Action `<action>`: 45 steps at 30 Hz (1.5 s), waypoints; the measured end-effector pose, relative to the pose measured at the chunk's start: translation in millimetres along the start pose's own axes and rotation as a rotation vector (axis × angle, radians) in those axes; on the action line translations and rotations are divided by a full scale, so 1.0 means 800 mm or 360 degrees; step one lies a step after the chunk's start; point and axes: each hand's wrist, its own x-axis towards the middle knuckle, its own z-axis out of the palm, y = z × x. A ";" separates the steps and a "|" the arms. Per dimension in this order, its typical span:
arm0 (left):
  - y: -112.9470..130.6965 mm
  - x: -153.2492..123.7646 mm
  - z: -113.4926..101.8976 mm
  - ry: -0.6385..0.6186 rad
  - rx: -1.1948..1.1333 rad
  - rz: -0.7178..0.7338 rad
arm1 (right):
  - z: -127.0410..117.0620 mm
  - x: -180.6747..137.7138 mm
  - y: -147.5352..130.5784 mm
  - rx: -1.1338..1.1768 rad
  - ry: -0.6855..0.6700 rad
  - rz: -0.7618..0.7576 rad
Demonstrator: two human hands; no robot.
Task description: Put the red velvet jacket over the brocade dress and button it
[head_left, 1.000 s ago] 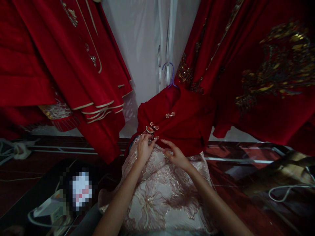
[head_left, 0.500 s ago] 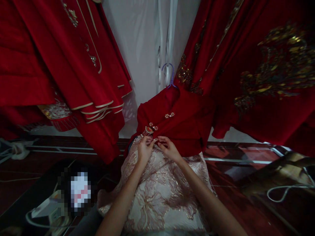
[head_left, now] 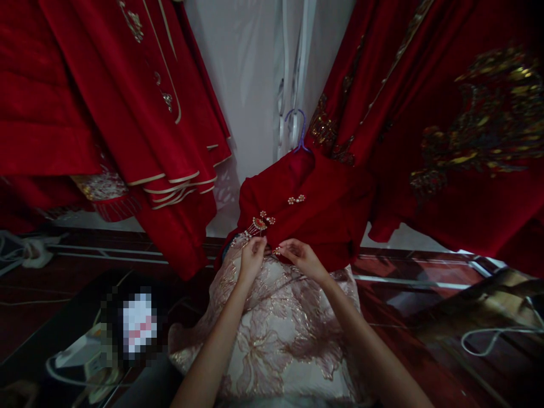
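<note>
A red jacket (head_left: 327,195) on a purple hanger (head_left: 302,127) lies spread over a pale floral lace cloth (head_left: 267,345). Down its front sit a pearly flower fastener (head_left: 296,199) and a red fan-shaped ornament with beaded tassels (head_left: 259,224). My left hand (head_left: 253,259) is closed at the jacket's lower front edge, just below the tassels; what its fingertips pinch is too small to make out. Thumb and finger of my right hand (head_left: 304,259) are pinched at a small beaded fastener (head_left: 277,250) at the front opening.
Red garments with gold trim (head_left: 170,141) hang at the left. Another with gold and sequin embroidery (head_left: 488,124) hangs at the right. White metal uprights (head_left: 293,68) stand behind. A dark tabletop (head_left: 55,340) with white cord and a blurred-out item is at lower left.
My hands have moved apart: the right has drawn to the right and slightly down, showing the small beaded fastener between them. The whole view has shifted a little.
</note>
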 end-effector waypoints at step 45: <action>0.139 0.093 0.097 -0.0661 0.1616 0.1516 | -0.120 -0.067 -0.118 -0.0197 -0.0586 0.0232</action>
